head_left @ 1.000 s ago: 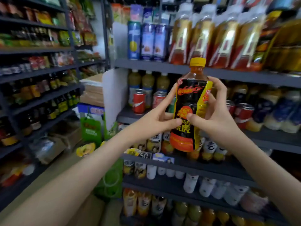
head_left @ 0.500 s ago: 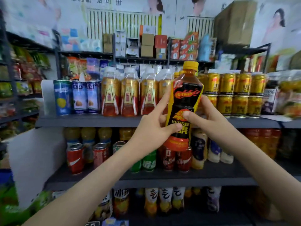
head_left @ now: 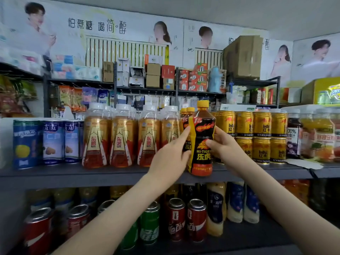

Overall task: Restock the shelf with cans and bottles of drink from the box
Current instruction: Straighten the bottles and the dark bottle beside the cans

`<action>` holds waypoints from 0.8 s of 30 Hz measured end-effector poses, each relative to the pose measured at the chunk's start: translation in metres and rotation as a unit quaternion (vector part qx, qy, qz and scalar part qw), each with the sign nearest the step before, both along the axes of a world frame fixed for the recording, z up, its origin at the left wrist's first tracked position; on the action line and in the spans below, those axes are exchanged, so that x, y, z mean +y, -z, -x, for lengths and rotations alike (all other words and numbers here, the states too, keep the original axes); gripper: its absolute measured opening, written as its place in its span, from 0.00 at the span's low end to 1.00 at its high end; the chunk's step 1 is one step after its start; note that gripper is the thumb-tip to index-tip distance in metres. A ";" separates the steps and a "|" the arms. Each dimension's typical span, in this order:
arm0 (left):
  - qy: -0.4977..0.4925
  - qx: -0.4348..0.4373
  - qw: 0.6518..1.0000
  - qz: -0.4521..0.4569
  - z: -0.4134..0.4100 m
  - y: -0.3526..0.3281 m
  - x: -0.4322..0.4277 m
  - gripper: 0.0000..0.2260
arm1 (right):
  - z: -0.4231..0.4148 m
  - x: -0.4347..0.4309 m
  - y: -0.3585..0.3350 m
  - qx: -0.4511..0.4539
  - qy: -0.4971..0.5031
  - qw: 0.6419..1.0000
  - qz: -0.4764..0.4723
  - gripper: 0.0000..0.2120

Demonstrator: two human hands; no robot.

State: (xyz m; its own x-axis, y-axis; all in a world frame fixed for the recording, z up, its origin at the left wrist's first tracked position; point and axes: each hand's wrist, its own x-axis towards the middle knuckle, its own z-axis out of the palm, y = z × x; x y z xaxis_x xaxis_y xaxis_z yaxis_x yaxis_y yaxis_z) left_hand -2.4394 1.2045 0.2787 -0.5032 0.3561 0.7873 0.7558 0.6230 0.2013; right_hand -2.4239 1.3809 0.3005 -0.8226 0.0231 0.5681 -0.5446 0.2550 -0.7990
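Yellow-capped black plastic bottle [head_left: 201, 144], upright over the grey metal shelf [head_left: 92, 173], is gripped by both hands: left hand [head_left: 171, 156] at nine o'clock, right hand [head_left: 227, 147] at three.

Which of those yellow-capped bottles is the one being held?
The front bottle, with the black flame label, gripped between the left hand and right hand. The two other bottles stand behind it, mostly hidden.
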 end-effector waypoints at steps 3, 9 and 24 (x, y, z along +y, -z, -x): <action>-0.093 0.094 0.991 0.028 0.026 0.002 -0.007 0.26 | 0.022 0.007 -0.005 -0.022 -0.003 1.000 -0.008 0.17; -0.209 0.139 0.953 0.167 0.065 0.001 -0.023 0.39 | 0.051 0.012 0.001 -0.025 0.026 0.996 -0.077 0.26; -0.197 0.147 0.950 0.193 0.087 0.009 -0.029 0.37 | 0.067 -0.002 0.028 0.146 0.137 0.953 -0.229 0.51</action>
